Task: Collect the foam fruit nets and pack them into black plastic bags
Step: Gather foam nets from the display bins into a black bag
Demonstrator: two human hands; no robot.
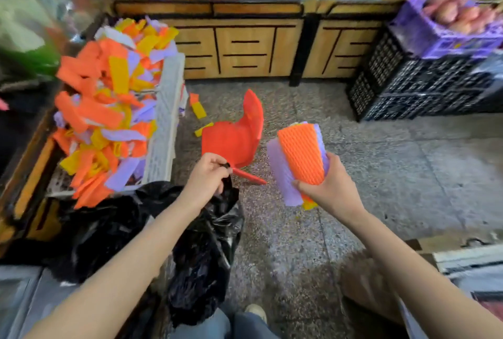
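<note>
We find ourselves in a produce shop. Wooden display stands edge the terrazzo floor, a purple crate of reddish produce tops stacked black plastic crates, and a white foam box overflows with foam fruit nets.

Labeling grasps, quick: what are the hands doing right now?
Left hand: pinches the rim of the black plastic bag.
Right hand: grips a stack of foam fruit nets.

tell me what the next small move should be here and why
Probably swing the right hand left and down to drop the stack of nets into the black bag. The left hand pinches the bag's rim and holds it up, while the stack is gripped beside the bag, over the floor, not yet inside. How wide the mouth gapes is unclear.
</note>
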